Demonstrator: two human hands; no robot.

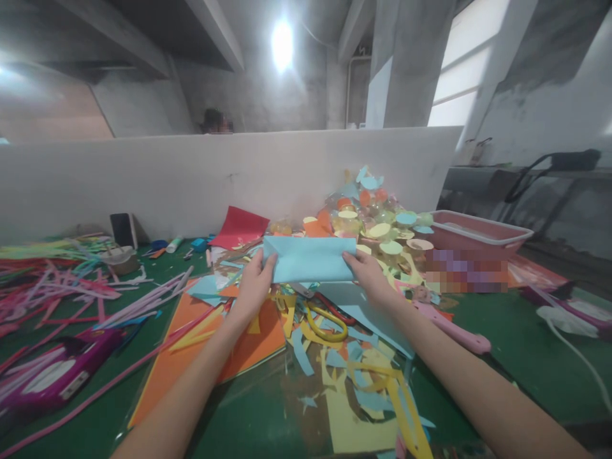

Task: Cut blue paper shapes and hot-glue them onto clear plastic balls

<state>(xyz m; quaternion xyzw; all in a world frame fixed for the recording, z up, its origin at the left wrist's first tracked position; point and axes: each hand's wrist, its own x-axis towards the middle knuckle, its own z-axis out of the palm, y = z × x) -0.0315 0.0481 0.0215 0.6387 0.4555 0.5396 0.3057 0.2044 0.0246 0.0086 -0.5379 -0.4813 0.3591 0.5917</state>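
Note:
A folded sheet of light blue paper [310,260] is stretched level between my two hands, above the cluttered table. My left hand [258,275] pinches its left end, thumb in front. My right hand [366,271] grips the right end the same way. Just below the paper lie scissors with yellow handles [329,328], among blue and yellow paper scraps [306,354]. An orange sheet [253,347] spreads beneath my left forearm. Under my right hand sits another light blue sheet [354,303], partly hidden by my arm. A pink-handled tool [454,328] rests beside my right forearm.
Pink and lilac strips [81,290] and a purple device [67,370] cover the left side. A red sheet [239,227] leans at the back near a phone [123,229]. Clear cups with paper discs [377,220] pile up before a pink basin [478,233]. A white partition [191,178] stands behind.

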